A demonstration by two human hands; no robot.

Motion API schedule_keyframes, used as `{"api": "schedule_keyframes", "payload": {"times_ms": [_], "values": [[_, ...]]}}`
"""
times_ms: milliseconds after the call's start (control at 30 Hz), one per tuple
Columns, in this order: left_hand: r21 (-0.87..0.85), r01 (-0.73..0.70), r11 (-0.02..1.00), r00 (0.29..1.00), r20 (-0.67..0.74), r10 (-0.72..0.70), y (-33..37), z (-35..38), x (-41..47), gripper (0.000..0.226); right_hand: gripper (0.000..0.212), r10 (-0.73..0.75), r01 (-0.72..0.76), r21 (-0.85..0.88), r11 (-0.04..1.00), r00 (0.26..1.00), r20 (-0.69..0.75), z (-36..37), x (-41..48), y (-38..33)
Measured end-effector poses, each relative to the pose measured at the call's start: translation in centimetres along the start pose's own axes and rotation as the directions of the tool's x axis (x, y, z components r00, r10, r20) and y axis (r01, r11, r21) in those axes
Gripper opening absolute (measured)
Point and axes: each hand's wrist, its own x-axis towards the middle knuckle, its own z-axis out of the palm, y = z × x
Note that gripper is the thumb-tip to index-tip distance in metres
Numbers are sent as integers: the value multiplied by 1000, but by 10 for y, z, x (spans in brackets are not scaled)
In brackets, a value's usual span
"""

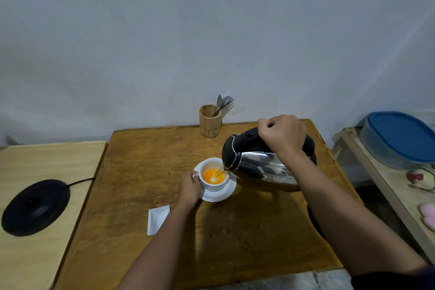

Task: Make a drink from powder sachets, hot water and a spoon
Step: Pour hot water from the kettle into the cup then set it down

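Sachet (pixel 158 219) flat on surface (pixel 146 148), light, flimsy. L hand (pixel 189 188) grips cup (pixel 214 180) handle; cup on saucer (pixel 221 193), fragile. R hand (pixel 283 134) clenched on kettle (pixel 256 162) handle, tilted, pouring; likely heavy, hot, so hold handle only. Spoons (pixel 223 103) in holder (pixel 210 121) at back.
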Motion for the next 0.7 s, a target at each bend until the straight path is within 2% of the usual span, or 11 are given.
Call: {"api": "schedule_keyframes", "payload": {"times_ms": [700], "values": [[36,17,999,999,26,-18,3,-2,2,26,43,-45,46,-28,999,999,26,-2,1,-7]]}}
